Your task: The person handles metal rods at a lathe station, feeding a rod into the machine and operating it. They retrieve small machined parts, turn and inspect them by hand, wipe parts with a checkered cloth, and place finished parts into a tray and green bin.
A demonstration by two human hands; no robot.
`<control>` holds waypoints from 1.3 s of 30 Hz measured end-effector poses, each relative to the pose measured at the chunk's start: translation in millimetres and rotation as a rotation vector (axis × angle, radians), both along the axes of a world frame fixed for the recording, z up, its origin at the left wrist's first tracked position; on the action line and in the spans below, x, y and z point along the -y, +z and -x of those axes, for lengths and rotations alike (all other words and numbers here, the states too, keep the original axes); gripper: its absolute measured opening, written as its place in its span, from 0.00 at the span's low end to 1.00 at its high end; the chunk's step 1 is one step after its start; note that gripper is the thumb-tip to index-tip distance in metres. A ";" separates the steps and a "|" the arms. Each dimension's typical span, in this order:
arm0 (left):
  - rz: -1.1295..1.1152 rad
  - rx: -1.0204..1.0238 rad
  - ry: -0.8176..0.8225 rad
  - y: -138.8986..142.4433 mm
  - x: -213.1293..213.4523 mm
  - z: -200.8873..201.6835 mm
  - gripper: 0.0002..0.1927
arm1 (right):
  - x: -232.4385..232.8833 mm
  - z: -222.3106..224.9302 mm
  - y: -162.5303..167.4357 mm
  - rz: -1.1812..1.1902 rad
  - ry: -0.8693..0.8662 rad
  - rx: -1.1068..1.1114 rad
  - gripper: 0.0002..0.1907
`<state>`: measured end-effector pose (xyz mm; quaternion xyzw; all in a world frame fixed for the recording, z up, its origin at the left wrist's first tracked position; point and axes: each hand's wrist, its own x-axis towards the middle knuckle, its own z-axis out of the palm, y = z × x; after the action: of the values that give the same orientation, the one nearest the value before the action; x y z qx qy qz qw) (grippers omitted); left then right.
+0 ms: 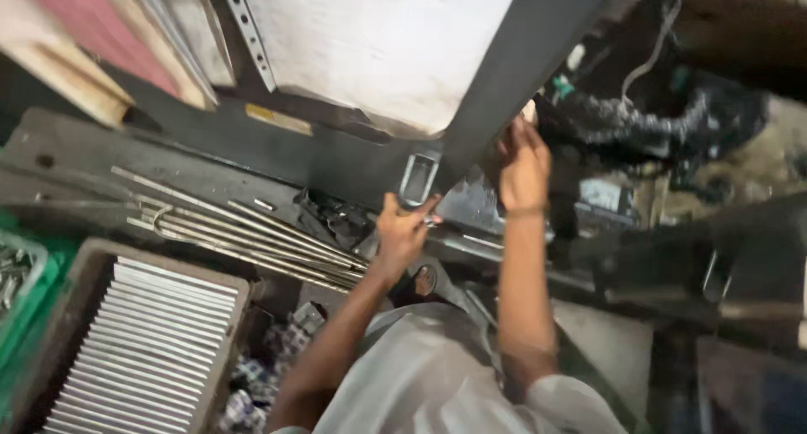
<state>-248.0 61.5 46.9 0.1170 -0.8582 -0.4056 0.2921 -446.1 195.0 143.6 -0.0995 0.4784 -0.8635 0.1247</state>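
The left hand (400, 229) is pinching its grip around a small metal piece (430, 220) at its fingertips, just below a rectangular metal bracket (418, 178). The right hand (523, 166) is reaching up against the edge of a long dark panel (521, 55); whether its grip is clenched I cannot tell. Thin metal rods (244, 228) are lying on the bench (76, 148) to the left, near a crate of stacked white strips (143, 350).

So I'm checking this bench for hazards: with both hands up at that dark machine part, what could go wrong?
The left hand works right at the small metal loop, so fingers could get pinched there. The right hand reaches beside the tangled cables and might snag. The loose metal rods lie near the left forearm and could be knocked off.
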 end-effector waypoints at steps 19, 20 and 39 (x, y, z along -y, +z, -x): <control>-0.330 -0.147 -0.996 8.7 -200.1 62.7 0.17 | -413.2 -197.8 56.7 -0.556 -1.463 -0.333 0.13; -0.246 -0.177 -0.955 5.8 -212.3 64.0 0.18 | -425.1 -194.2 63.2 -0.558 -1.480 -0.325 0.13; -0.058 -0.118 -0.223 -43.3 -368.9 48.4 0.21 | -608.4 -350.3 -83.7 -1.614 -1.271 -0.056 0.42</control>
<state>-296.4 430.4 3.6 0.0050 -0.8351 -0.4665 0.2916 -95.8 803.4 59.8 0.2656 0.8834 -0.1883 -0.3371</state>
